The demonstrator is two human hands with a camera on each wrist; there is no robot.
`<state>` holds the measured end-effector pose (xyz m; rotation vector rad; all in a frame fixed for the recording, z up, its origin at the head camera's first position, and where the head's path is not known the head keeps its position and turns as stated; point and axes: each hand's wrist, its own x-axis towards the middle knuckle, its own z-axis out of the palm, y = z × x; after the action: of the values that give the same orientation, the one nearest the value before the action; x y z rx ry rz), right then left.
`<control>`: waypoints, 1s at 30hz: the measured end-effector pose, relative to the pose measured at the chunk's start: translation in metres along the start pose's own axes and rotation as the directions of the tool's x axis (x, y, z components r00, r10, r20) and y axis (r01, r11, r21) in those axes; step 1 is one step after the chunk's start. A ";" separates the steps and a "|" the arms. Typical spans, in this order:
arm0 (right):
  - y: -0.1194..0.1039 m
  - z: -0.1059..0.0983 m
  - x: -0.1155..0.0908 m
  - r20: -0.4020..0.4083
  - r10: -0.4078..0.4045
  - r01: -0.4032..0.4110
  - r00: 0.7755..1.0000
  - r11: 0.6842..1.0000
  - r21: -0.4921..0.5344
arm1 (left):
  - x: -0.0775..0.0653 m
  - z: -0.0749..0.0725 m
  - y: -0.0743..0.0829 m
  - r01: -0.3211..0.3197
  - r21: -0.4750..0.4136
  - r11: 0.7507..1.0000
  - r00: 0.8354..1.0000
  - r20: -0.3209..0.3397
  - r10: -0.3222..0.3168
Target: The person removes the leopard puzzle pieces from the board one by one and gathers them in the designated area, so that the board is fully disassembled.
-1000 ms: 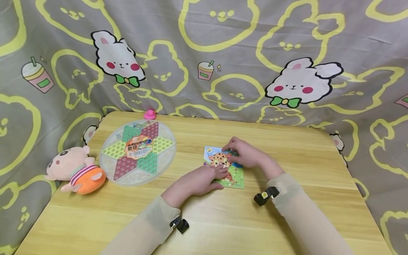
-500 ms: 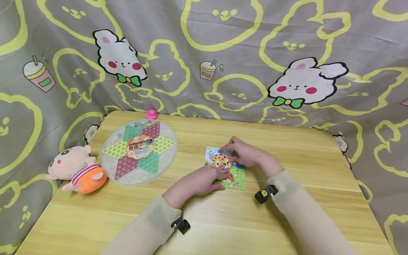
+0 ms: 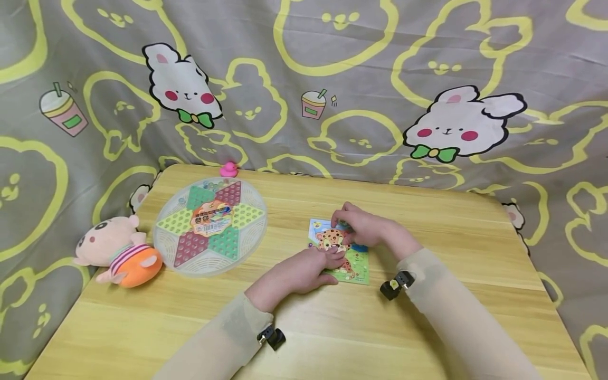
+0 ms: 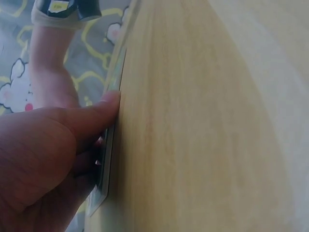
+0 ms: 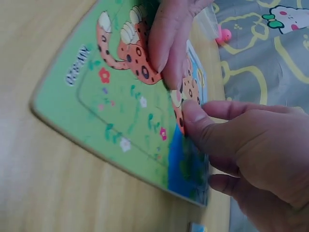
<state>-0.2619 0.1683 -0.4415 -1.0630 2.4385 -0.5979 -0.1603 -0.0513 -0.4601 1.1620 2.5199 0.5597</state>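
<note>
In the head view, we see the left hand (image 3: 304, 270) resting its fingers, spread nearly straight, on the leopard (image 3: 328, 236), and the right hand (image 3: 369, 228) curving over the far right part of the board (image 3: 362, 263); the board lies flat near mid-table (image 3: 323, 338), leopard head pointing far left, long axis running back to the near right. In the left wrist view, we find the thumb (image 4: 110, 104) at the board's near edge. In the right wrist view, the right thumb touches the leopard's ear (image 5: 178, 121), forefinger just beyond; we cannot tell whether they pinch it.
</note>
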 end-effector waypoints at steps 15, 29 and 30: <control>-0.003 -0.001 0.003 0.027 0.020 -0.019 0.999 0.999 -0.040 | 0.000 0.002 -0.001 -0.003 -0.002 1.000 1.000 -0.002 0.003; -0.004 0.005 -0.003 -0.073 0.065 -0.069 0.995 0.997 -0.044 | -0.001 0.000 0.003 0.006 -0.006 1.000 1.000 -0.009 -0.006; -0.004 0.006 -0.004 -0.081 0.064 -0.068 0.995 0.997 -0.039 | -0.001 -0.001 0.003 0.007 -0.004 1.000 1.000 -0.007 -0.008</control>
<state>-0.2536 0.1675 -0.4438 -0.9880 2.5547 -0.5808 -0.1578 -0.0508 -0.4582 1.1505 2.5269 0.5681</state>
